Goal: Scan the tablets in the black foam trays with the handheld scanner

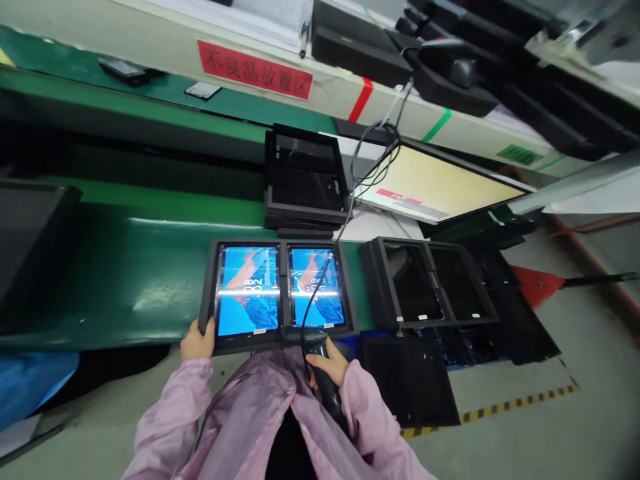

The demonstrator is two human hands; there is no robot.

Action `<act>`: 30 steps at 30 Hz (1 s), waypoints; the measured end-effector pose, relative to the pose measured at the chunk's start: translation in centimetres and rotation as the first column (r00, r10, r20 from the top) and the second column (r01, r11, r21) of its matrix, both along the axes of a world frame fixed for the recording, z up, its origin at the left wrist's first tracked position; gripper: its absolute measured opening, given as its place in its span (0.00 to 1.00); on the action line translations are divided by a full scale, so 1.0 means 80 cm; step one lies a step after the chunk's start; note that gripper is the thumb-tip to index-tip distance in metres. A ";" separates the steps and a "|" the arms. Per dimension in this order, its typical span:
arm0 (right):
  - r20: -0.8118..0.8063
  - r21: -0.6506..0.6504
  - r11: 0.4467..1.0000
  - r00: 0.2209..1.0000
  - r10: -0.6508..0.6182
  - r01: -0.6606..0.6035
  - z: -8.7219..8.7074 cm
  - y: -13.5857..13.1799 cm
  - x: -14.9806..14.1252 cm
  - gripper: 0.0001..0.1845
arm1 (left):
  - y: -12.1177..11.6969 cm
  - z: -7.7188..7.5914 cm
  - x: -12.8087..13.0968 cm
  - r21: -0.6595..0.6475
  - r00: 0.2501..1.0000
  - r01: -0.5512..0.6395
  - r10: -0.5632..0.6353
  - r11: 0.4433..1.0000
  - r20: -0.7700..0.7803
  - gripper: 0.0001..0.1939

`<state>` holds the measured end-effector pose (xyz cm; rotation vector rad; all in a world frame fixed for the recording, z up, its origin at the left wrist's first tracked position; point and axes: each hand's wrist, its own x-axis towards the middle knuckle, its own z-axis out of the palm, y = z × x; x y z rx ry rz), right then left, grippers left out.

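Two lit tablets, a left one and a right one, lie side by side in a black foam tray at the near edge of the bench. My left hand grips the tray's near left corner, thumb on the rim. In my right hand is a dark barcode scanner, held by its handle close to my body. The scanner's head overlaps the tray's near edge, and its cable runs up across the right tablet. Small white labels sit along the near edges of both screens.
To the right, another foam tray holds two dark tablets. Stacked trays stand behind, beside a tilted monitor with looped cable in front. A shelf edge with a red sign crosses above. A black panel lies lower right.
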<state>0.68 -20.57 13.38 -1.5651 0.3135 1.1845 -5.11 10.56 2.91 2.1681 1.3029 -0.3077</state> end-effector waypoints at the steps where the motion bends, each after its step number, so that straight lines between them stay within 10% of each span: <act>1: -0.003 0.003 1.000 1.000 0.014 -0.014 -0.003 0.008 -0.001 0.40 | -0.001 0.002 0.001 -0.002 1.000 -0.001 0.001 1.000 0.016 0.28; 11: 0.039 -0.046 0.999 0.999 0.016 -0.015 -0.001 0.073 -0.005 0.37 | 0.002 0.005 0.002 0.000 0.999 0.011 -0.011 1.000 0.045 0.25; 30: 0.051 -0.119 0.989 0.995 -0.084 0.090 -0.003 0.081 -0.013 0.33 | 0.009 -0.003 -0.005 -0.018 0.995 0.104 -0.103 0.994 0.014 0.30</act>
